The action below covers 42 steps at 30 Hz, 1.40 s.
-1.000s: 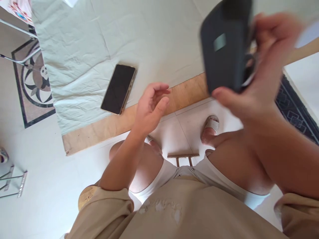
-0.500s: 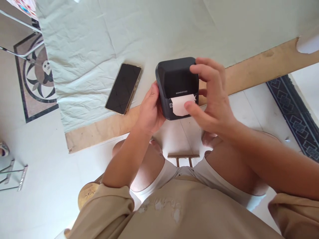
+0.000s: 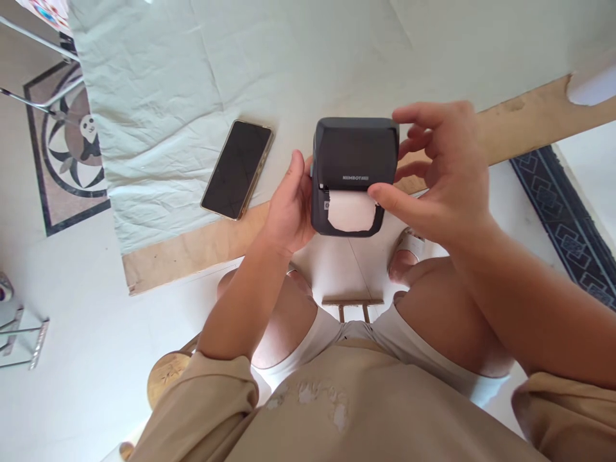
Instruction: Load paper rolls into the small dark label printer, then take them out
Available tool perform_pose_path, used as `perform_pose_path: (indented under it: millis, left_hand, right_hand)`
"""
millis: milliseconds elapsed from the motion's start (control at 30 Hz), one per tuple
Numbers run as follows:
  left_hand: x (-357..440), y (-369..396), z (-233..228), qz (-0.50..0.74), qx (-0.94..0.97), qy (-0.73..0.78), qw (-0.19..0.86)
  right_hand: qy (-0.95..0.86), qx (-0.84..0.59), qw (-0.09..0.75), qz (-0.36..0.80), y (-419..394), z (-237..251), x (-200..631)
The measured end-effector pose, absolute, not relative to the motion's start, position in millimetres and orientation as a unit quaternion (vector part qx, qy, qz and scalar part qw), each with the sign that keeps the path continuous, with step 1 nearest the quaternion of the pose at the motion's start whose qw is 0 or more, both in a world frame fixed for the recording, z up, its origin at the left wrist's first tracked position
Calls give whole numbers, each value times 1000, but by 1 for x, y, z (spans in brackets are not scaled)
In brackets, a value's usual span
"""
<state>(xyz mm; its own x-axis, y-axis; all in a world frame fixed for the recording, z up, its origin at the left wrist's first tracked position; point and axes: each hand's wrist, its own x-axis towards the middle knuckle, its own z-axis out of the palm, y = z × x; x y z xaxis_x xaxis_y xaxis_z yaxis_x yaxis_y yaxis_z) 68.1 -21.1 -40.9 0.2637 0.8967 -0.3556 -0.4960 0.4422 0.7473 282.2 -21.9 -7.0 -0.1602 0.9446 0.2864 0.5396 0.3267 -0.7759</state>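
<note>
Though apart, hands around printer

Part of the left hand hides behind the boxy black plastic printer, its faint grey lettering unreadably tiny; the right edge slices a smooth white object!

We have open passage over the cloth beyond the printer, phone in our way farther left, narrow strip between phone and left hand, right hand blocking the printer's right side.
</note>
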Motion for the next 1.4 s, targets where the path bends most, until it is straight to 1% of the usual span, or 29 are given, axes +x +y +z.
perform_pose_path:
  millis: [100, 200, 267, 333, 400, 433, 533, 600, 667, 733, 800, 900, 967, 1033, 1100, 1167, 1200, 1233, 1333, 1400]
  left_hand:
    - [67, -24, -39, 452, 300, 384, 747]
    - [65, -26, -38, 435, 328, 388, 743]
    - [64, -26, -38, 426, 330, 395, 744]
    - [63, -26, -39, 419, 327, 400, 747]
    - [62, -26, -40, 415, 324, 400, 750]
    - [63, -26, -40, 415, 324, 399, 751]
    - [64, -26, -39, 418, 328, 394, 750]
    - [66, -26, -37, 418, 329, 392, 751]
    - [66, -27, -35, 416, 325, 389, 755]
    - [66, -27, -33, 414, 320, 389, 758]
    - [66, -27, -33, 411, 320, 393, 758]
    - [66, -27, -33, 414, 314, 404, 753]
    - [67, -27, -33, 421, 306, 414, 747]
    - [67, -27, -33, 429, 305, 415, 742]
    - [66, -27, -34, 430, 312, 405, 744]
    - [65, -27, -34, 426, 319, 401, 746]
    - [64, -28, -35, 424, 318, 402, 747]
    - [63, -28, -35, 422, 316, 404, 748]
    - [63, -28, -37, 420, 310, 405, 750]
    - [63, -27, -37, 422, 312, 408, 747]
  right_hand:
    - [-698, -498, 463, 223, -18, -1, 280]
    - [-664, -469, 540, 219, -13, 5, 277]
    - [-638, -468, 567, 229, -9, 7, 277]
    - [-629, -483, 564, 231, -4, 8, 277]
    - [-660, -492, 525, 217, -1, 6, 279]
    - [-690, -494, 487, 205, 0, 5, 279]
    - [-773, -514, 329, 174, 1, 2, 281]
    - [-792, -528, 254, 173, 1, 1, 282]
    - [-799, -530, 225, 174, 2, -1, 285]
    - [-804, -523, 222, 174, 3, -3, 287]
    - [-803, -516, 229, 189, 2, -1, 289]
    - [-780, -515, 259, 246, -3, 10, 289]
    - [-745, -510, 314, 295, -5, 19, 291]
    - [-684, -509, 394, 342, 0, 21, 297]
    - [-591, -528, 476, 381, 14, 12, 309]
    - [-496, -566, 509, 418, 34, -6, 323]
    - [-476, -583, 491, 439, 44, -17, 329]
    - [-464, -606, 476, 437, 53, -28, 335]
    - [-469, -639, 466, 393, 64, -51, 345]
    - [-523, -652, 432, 338, 59, -53, 346]
